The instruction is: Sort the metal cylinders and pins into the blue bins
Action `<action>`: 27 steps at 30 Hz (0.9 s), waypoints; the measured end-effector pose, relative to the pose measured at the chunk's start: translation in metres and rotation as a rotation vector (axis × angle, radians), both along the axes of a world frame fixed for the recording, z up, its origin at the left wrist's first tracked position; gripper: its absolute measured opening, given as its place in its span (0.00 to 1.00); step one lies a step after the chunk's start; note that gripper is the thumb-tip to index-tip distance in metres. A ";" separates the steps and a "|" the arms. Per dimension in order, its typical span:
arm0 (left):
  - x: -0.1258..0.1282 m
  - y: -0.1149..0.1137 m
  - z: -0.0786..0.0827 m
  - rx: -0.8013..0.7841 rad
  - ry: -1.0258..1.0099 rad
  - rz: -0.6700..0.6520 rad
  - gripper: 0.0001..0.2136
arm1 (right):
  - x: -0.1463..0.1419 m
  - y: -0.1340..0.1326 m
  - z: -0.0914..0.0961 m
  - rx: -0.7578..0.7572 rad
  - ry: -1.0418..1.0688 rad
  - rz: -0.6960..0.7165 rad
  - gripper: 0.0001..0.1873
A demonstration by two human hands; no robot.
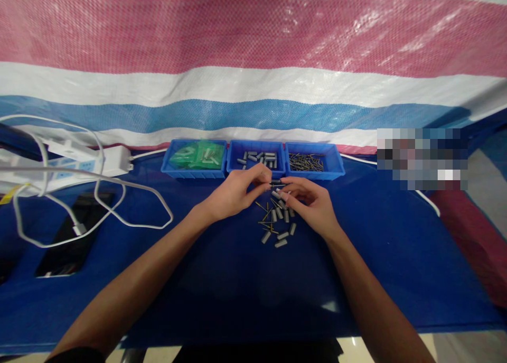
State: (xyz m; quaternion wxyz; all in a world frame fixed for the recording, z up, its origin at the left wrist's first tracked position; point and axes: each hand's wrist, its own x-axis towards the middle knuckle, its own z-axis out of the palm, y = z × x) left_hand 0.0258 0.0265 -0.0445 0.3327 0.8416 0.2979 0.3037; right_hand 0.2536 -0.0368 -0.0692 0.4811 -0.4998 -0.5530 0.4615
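Observation:
My left hand and my right hand meet above a small pile of grey sleeves and thin pins on the blue table cover. The left fingers pinch a small dark part, and the right fingertips close on its other end. Behind the hands stand three blue bins: the left bin has a green bag, the middle bin has grey sleeves, the right bin has dark pins.
A black phone lies at the left with a white cable plugged in. A white power strip sits at the back left. A striped tarp hangs behind the table.

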 end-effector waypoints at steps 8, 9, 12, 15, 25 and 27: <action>0.003 -0.003 -0.002 -0.014 0.011 -0.041 0.02 | -0.001 0.002 0.001 -0.083 0.133 -0.027 0.12; 0.003 -0.003 -0.003 -0.011 0.001 -0.023 0.03 | -0.001 0.002 0.001 -0.081 0.134 -0.038 0.12; 0.004 -0.003 -0.003 0.027 -0.012 0.049 0.03 | 0.002 0.004 0.002 -0.033 0.126 -0.128 0.10; 0.004 -0.004 -0.002 0.118 0.073 0.014 0.04 | 0.006 0.007 0.002 0.079 0.102 -0.293 0.09; 0.011 -0.010 -0.001 0.209 0.237 -0.383 0.10 | 0.023 0.015 -0.006 0.142 0.031 -0.438 0.14; 0.010 -0.009 -0.001 0.247 0.284 -0.369 0.10 | 0.022 0.015 -0.006 0.132 0.030 -0.424 0.13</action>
